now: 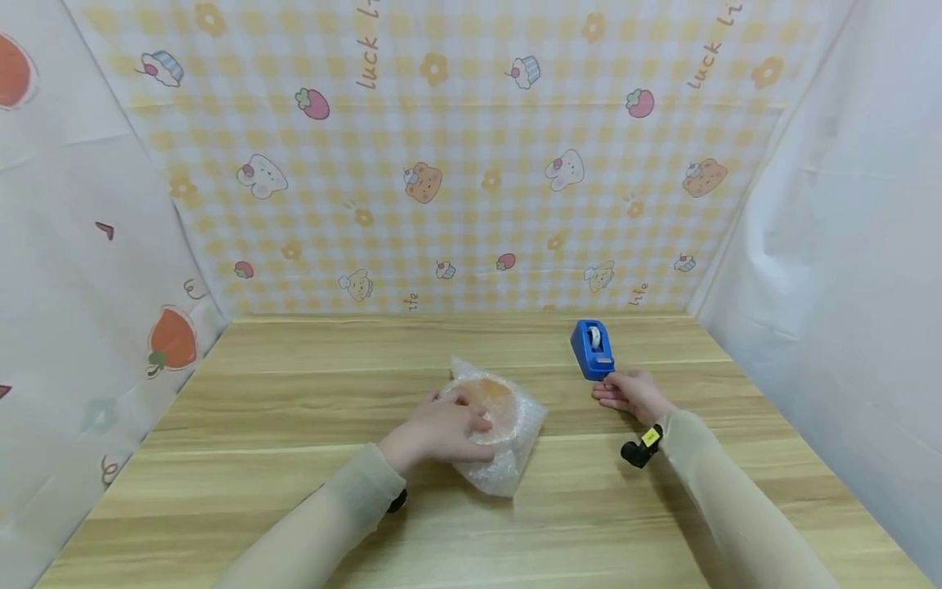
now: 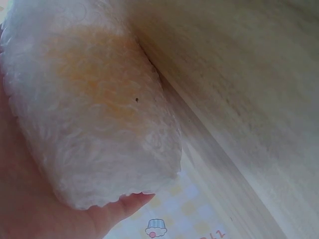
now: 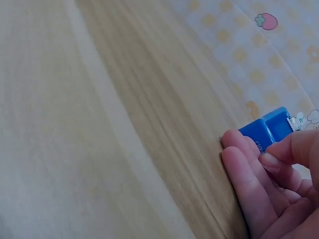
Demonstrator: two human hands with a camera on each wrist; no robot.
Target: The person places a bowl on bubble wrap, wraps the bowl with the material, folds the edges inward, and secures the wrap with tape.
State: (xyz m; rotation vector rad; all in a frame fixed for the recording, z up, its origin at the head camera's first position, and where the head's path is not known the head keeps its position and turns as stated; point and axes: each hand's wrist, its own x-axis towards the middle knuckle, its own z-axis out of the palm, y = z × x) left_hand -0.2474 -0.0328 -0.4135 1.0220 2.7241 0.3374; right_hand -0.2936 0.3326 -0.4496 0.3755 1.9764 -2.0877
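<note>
A flat bundle in clear bubble wrap (image 1: 518, 438), with something round and orange-yellow showing through, lies on the table. My left hand (image 1: 445, 429) spans its left side, fingers bent over the top. In the left wrist view the bubble wrap (image 2: 99, 149) fills the space by the palm, one fingertip along its lower edge. At the front end of a blue tape dispenser (image 1: 592, 352) is my right hand (image 1: 633, 393). Its thumb and a finger pinch the clear tape there, which hardly shows; the other fingers (image 3: 244, 174) stretch out below. A white roll sits in the dispenser.
The wood-grain table (image 1: 294, 393) ends at a yellow checked cloth (image 1: 471, 147) at the back. White cloth hangs on the left (image 1: 96, 245) and on the right (image 1: 839, 245). A small black camera (image 1: 642, 450) is strapped at the right wrist.
</note>
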